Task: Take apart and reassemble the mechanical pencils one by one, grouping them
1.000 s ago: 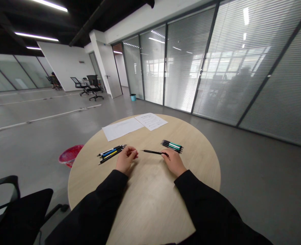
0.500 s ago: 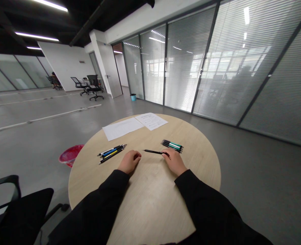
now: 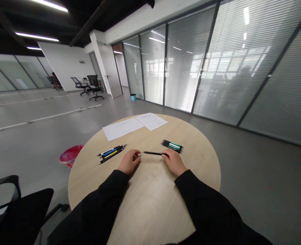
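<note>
Between my two hands a black mechanical pencil [image 3: 152,153] lies nearly level above the round table, its thin tip pointing left. My right hand [image 3: 174,161] pinches its right end between thumb and fingers. Curled fingers close up my left hand [image 3: 129,161], whose fingertips are right at the pencil's tip; whatever they pinch is too small to make out. Left of that hand lies a loose row of pens [image 3: 112,154] in black, white, blue and yellow. Just beyond my right hand rests a group of green, black and white pens [image 3: 172,146].
Two sheets of paper, one blank-looking [image 3: 122,129] and one printed [image 3: 151,121], lie at the far side of the wooden table [image 3: 150,211]. A red basket [image 3: 70,155] stands on the floor at left, near a black chair [image 3: 25,214].
The pencil has tilted slightly to lie more level, and its tip has come closer to my left fingertips. My left hand has barely shifted; both pen groups stay put.
</note>
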Motion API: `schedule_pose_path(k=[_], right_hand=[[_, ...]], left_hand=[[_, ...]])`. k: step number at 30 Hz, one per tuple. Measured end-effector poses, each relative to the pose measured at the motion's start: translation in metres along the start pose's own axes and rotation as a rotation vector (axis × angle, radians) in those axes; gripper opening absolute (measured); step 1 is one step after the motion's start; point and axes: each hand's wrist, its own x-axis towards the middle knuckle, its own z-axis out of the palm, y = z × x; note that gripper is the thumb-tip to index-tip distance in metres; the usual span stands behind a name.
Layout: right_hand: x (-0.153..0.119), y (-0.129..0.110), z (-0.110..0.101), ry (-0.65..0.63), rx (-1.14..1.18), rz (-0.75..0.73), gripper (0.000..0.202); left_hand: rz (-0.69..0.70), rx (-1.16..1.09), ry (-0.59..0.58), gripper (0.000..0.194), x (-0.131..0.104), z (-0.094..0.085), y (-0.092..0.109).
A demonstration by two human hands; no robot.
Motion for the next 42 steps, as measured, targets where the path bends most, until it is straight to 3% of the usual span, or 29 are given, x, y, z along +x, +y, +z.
schedule_pose_path(k=[4, 16, 34, 42], right_hand=[[0.0, 0.001, 0.001, -0.002, -0.004, 0.003, 0.013], [0.001, -0.005, -0.001, -0.019, 0.028, 0.003, 0.013], [0.006, 0.018, -0.011, 0.13, -0.002, 0.064, 0.018], [0.007, 0.022, -0.013, 0.214, -0.037, 0.114, 0.018]], left_hand=[[0.037, -0.001, 0.058, 0.025, 0.0, -0.002, 0.004], [-0.009, -0.182, 0.013, 0.029, 0.0, -0.006, 0.016], [-0.121, -0.408, 0.263, 0.029, 0.008, -0.01, 0.0], [-0.241, -0.566, 0.365, 0.035, 0.008, -0.012, -0.003]])
